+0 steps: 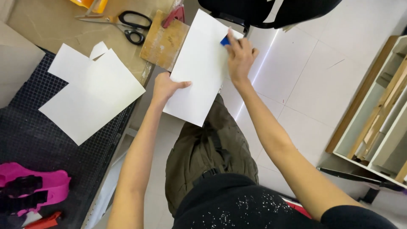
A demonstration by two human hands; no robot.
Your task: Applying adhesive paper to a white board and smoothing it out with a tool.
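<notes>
The person sits and holds one white sheet (201, 68) in the air over the lap, just to the right of the wooden block (163, 40) at the table's edge. The left hand (166, 87) grips the sheet's left edge, thumb on top. The right hand (241, 54) is closed around a small blue object (224, 40) and presses it on the sheet's right edge, further from the person than the block is.

I think the sheet could bend or crease, because nothing firm supports it from below. The blue object could also slip off the edge if the left grip loosens.

Counting: one held sheet, two more white sheets (93, 91) overlapping on the black mat (29, 135) left of the block, one pair of scissors (123, 23) just left of the block, one pink tool (34, 184) far below-left.
</notes>
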